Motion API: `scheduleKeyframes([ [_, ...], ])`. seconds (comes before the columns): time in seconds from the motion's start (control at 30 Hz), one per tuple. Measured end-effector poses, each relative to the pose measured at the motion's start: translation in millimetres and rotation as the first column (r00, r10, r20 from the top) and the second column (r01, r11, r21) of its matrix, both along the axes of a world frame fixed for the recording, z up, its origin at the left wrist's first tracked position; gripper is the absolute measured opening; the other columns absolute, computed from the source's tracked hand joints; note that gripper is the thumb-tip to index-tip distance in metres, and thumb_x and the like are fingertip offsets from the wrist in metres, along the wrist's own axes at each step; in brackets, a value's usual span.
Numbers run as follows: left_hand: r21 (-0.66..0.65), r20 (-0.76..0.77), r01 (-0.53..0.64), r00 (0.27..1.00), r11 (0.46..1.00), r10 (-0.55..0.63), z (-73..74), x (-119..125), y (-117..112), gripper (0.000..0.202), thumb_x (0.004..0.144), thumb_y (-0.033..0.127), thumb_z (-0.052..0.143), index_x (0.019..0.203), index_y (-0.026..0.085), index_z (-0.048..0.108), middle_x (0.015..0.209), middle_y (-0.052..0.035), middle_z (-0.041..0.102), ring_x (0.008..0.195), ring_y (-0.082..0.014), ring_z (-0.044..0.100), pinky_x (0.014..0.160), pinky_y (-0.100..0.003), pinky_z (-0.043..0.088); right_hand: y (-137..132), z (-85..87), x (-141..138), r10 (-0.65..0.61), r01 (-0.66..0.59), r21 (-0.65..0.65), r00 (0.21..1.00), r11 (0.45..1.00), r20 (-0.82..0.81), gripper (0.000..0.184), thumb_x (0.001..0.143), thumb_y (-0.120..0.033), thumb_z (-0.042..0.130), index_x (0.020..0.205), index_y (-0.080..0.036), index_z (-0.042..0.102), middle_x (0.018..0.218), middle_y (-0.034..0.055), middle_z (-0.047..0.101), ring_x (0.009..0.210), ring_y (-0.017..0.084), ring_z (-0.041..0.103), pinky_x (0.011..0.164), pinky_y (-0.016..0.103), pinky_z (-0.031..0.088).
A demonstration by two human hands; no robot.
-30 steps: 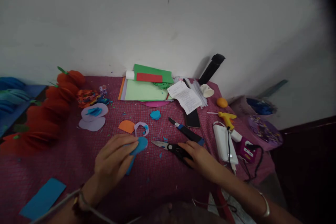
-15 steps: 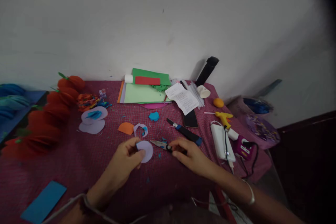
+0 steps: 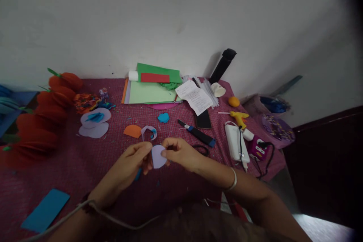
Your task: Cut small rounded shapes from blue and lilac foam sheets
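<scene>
Both hands meet over the middle of the maroon cloth table (image 3: 70,166). My left hand (image 3: 129,166) pinches the left edge of a small lilac paper circle (image 3: 157,157), with a bit of blue paper showing below its fingers. My right hand (image 3: 181,153) pinches the circle's right edge. The black-handled scissors (image 3: 202,149) lie on the cloth just behind my right hand, mostly hidden by it.
Nearby lie an orange half-circle (image 3: 132,131), a lilac scrap ring (image 3: 149,132), a blue craft knife (image 3: 197,134), a phone (image 3: 203,120), a white power bank (image 3: 236,141), a yellow glue gun (image 3: 238,117), stacked coloured sheets (image 3: 151,90), orange paper pumpkins (image 3: 48,109) and a blue strip (image 3: 45,210).
My right hand left the scissors and came to the lilac circle. My left hand turned the paper from its blue side and raised it between both hands. The camera tilted slightly.
</scene>
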State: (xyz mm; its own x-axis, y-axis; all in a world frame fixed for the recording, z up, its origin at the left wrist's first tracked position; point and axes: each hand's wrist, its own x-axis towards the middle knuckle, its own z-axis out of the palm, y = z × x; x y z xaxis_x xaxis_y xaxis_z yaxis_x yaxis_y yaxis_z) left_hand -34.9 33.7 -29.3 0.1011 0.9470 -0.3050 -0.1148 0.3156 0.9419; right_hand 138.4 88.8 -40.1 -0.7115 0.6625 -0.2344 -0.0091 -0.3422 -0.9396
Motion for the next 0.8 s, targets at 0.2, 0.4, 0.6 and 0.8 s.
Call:
scheduleKeyframes([
  [0.2, -0.042, -0.018, 0.039, 0.999, 0.998, -0.040, -5.6, -7, 6, 0.023, 0.070, 0.037, 0.072, 0.063, 0.019, 0.059, 0.049, 0.0040, 0.054, 0.041, -0.0086, 0.044, 0.041, -0.019, 0.033, 7, -4.8, -2, 0.034, -0.039, 0.055, 0.996, 0.998, 0.081, 0.028, 0.070, -0.035, 0.074, 0.071, -0.017, 0.052, 0.060, -0.0069, 0.055, 0.050, 0.006, 0.051, 0.050, 0.019, 0.040],
  [0.4, 0.050, -0.109, -0.006, 0.994, 0.999, 0.011, -12.4, -11, 8, 0.025, 0.074, 0.033, 0.068, 0.059, 0.018, 0.054, 0.049, 0.0059, 0.050, 0.041, -0.0069, 0.038, 0.042, -0.019, 0.029, 12, -10.9, -7, 0.008, -0.010, 0.077, 0.999, 0.997, 0.033, 0.033, 0.071, -0.042, 0.073, 0.078, -0.018, 0.053, 0.065, -0.0059, 0.055, 0.053, 0.007, 0.050, 0.053, 0.021, 0.042],
  [0.6, 0.180, -0.187, -0.091, 0.974, 0.980, 0.125, -13.1, -8, 7, 0.022, 0.074, 0.030, 0.069, 0.060, 0.018, 0.057, 0.050, 0.0062, 0.048, 0.046, -0.0090, 0.040, 0.047, -0.021, 0.030, 13, -13.9, -14, -0.064, 0.065, 0.144, 0.998, 0.987, -0.015, 0.035, 0.072, -0.047, 0.072, 0.075, -0.018, 0.054, 0.068, -0.0040, 0.055, 0.057, 0.009, 0.048, 0.056, 0.023, 0.040],
  [0.8, 0.323, -0.112, -0.247, 0.949, 0.914, 0.296, -18.6, -4, 5, 0.017, 0.075, 0.024, 0.069, 0.059, 0.019, 0.063, 0.062, 0.0029, 0.052, 0.061, -0.0125, 0.046, 0.058, -0.024, 0.036, 11, -11.1, -17, -0.178, 0.190, 0.284, 0.982, 0.940, -0.067, 0.033, 0.077, -0.048, 0.070, 0.073, -0.018, 0.055, 0.069, -0.0025, 0.055, 0.063, 0.011, 0.049, 0.062, 0.025, 0.040],
])
